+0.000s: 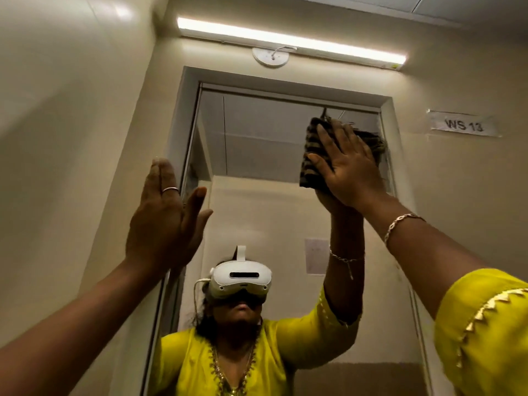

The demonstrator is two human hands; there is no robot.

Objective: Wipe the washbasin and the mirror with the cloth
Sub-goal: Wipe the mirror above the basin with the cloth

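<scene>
Arm stretched overhead, the right hand (350, 170) presses a dark striped cloth (313, 155) flat-fingered against the mirror (257, 138) near its upper right corner, while the left hand (163, 215), fingers straight and holding nothing, is raised at the mirror's left edge.

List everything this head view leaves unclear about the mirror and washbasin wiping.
1. Washbasin: not in the head view at all; it lies outside the frame.
2. Cloth: largely covered by the right hand pressing it on the mirror.
3. Left hand: its own back hides whether the palm touches the wall.
4. Paper sheet reflected in the mirror: writing too small to read.
</scene>
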